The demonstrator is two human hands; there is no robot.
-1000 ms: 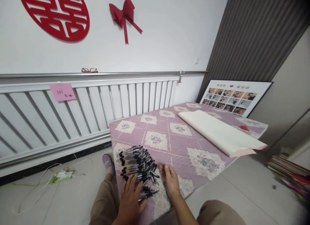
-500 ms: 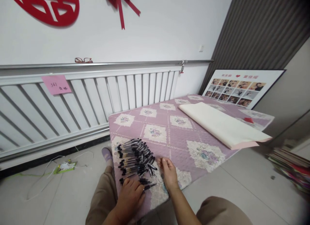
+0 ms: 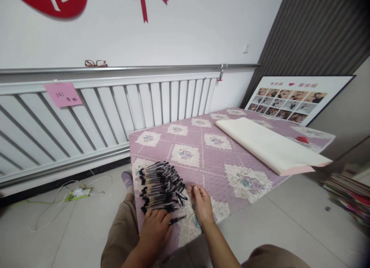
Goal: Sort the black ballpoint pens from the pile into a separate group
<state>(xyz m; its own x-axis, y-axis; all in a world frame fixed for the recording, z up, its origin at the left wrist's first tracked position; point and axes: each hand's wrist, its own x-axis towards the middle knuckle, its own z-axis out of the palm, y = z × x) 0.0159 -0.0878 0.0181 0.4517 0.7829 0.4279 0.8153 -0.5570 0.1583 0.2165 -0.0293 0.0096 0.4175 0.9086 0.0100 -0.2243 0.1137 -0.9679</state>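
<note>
Several clear-barrelled pens (image 3: 157,188) with black ends lie side by side in a row near the left corner of the cloth-covered table (image 3: 199,171). Their black and silver tips fan out toward the right. At the near end of the row, my left hand (image 3: 157,225) rests palm down with its fingers curled over a pen (image 3: 177,220), whose dark grip and pointed tip stick out past the hand. My right hand (image 3: 201,206) is beside the tips, thumb and fingers curled together; what lies inside them, if anything, is hidden.
A folded cream sheet (image 3: 260,141) and a small red item (image 3: 302,139) lie farther right on the table. A photo board (image 3: 300,100) leans behind them. A white radiator (image 3: 144,102) runs along the wall. On the floor are a power strip (image 3: 79,193) and a magazine stack (image 3: 347,198).
My left hand has shifted slightly, and a pen by its fingers now lies closer against the row, leaving one apart. My right hand keeps its place. The view has tilted down a little.
</note>
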